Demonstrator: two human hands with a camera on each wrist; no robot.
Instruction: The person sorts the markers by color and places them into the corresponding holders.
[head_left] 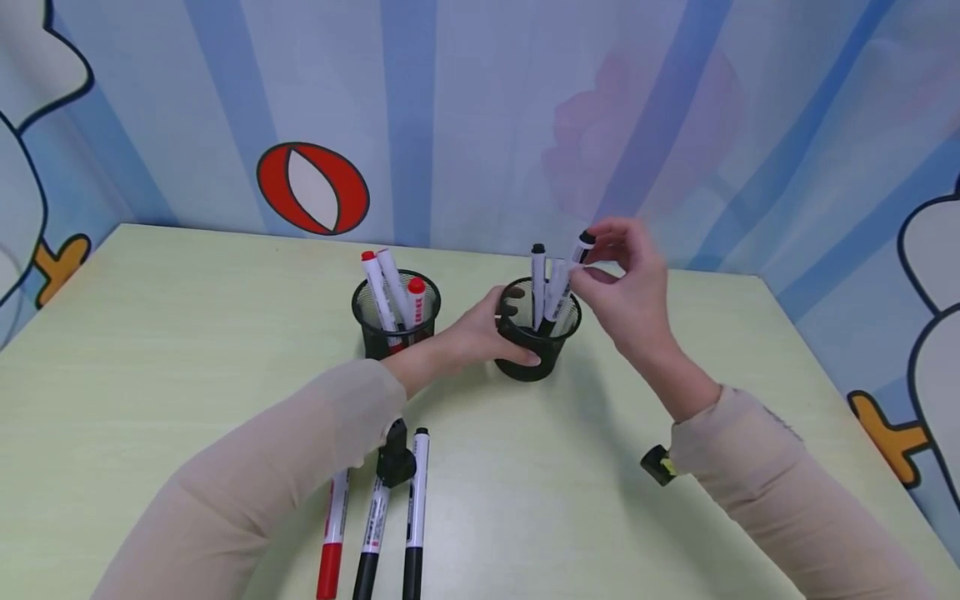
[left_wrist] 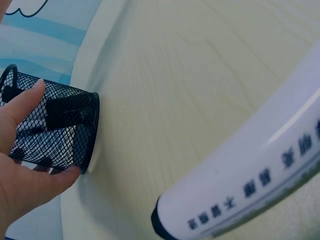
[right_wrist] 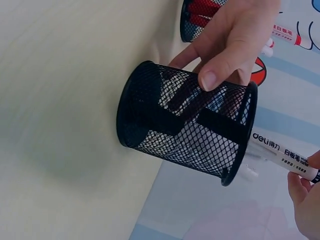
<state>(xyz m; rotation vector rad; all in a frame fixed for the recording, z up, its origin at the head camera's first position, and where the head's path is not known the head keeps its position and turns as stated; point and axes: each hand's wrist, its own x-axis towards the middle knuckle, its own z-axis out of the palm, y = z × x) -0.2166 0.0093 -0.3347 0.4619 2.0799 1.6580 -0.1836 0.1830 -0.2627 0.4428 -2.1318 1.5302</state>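
Note:
My left hand (head_left: 480, 333) grips the side of a black mesh pen cup (head_left: 528, 367), thumb at the front, as the left wrist view also shows. Several white markers stand in this cup, among them a black-ended marker (head_left: 538, 283). At the cup's right rim my right hand (head_left: 630, 283) pinches a black-ended whiteboard marker (right_wrist: 277, 152) near its top; the marker's lower end is inside the cup. To the left stands a second mesh pen cup (head_left: 397, 333) with red-ended markers (head_left: 378, 292), partly hidden behind my left wrist.
Near the front of the pale table (head_left: 225, 333) lie a red-capped marker (head_left: 330, 542) and two black-capped markers (head_left: 415, 517), partly under my left sleeve and its wrist camera (head_left: 395, 454). A blue printed curtain (head_left: 480, 125) rises behind the table's back edge.

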